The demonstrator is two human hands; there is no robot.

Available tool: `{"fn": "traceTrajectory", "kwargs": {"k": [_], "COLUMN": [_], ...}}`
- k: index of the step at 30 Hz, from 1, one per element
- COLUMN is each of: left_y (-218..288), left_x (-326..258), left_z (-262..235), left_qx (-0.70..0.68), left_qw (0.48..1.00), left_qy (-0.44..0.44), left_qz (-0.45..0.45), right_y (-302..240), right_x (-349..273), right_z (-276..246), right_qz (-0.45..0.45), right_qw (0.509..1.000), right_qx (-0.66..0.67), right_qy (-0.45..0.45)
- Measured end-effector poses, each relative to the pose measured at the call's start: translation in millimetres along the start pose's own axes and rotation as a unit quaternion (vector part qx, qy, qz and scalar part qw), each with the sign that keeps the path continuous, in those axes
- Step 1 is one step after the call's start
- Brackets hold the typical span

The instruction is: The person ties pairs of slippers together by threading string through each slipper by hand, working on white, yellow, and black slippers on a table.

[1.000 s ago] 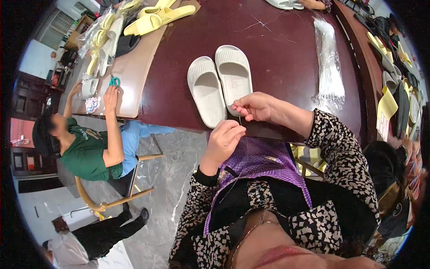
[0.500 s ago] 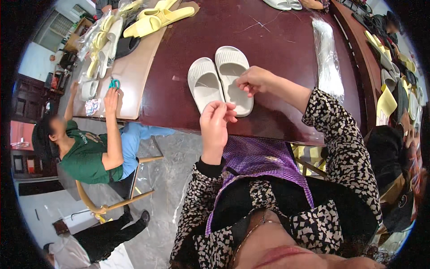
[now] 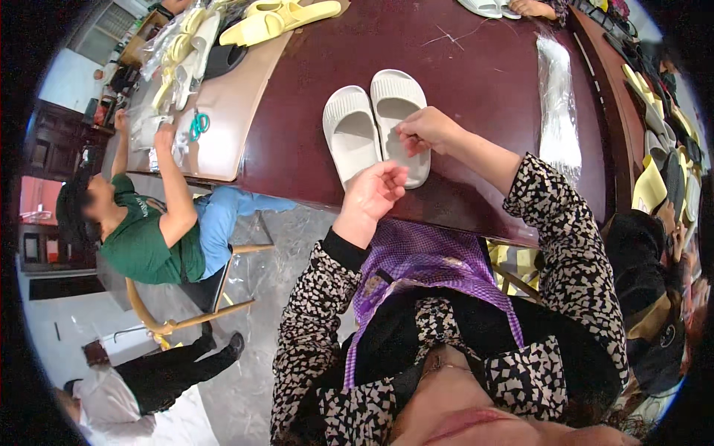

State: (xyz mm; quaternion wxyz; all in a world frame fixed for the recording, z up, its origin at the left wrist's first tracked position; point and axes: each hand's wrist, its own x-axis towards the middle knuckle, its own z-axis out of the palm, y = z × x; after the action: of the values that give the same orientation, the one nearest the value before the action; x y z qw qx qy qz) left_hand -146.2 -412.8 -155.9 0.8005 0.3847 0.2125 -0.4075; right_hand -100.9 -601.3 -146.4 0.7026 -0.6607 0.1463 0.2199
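Two off-white ribbed slide slippers, a left slipper and a right slipper, lie side by side on the dark red table, toes pointing away from me. My right hand is over the right slipper's footbed, fingers pinched together; anything in them is too small to make out. By the heels of the pair hovers my left hand, palm partly turned up and fingers curled in, covering the left slipper's heel. What its fingertips hold, if anything, does not show.
A bundle of thin clear strands lies to the right; loose strands lie farther back. At left, a co-worker in green sits near teal scissors and yellow slippers. More slippers line the right side.
My left hand has rolled over, showing more palm, its pinch less plain. My right hand stays pinched over the right slipper. The co-worker's hand has left the teal scissors.
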Motion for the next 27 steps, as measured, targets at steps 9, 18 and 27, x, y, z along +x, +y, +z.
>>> {"fn": "traceTrajectory", "kwargs": {"k": [9,18,27], "left_y": [18.0,57.3,62.8], "left_x": [9.1,52.9,56.4], "left_z": [-1.9,-14.0,-11.9], "left_qx": [0.022,0.063,0.099], "left_qw": [0.999,0.985,0.978], "left_qy": [0.004,0.007,0.028], "left_qz": [0.047,0.163,0.182], "right_y": [-4.9,3.0,-13.5], "right_x": [-7.0,8.5,-21.4], "right_z": [1.7,19.7,10.7], "right_qz": [0.009,-0.131,-0.174], "right_qw": [1.0,0.982,0.954], "right_qx": [-0.018,-0.109,-0.235], "right_qy": [0.007,0.08,0.072]}}
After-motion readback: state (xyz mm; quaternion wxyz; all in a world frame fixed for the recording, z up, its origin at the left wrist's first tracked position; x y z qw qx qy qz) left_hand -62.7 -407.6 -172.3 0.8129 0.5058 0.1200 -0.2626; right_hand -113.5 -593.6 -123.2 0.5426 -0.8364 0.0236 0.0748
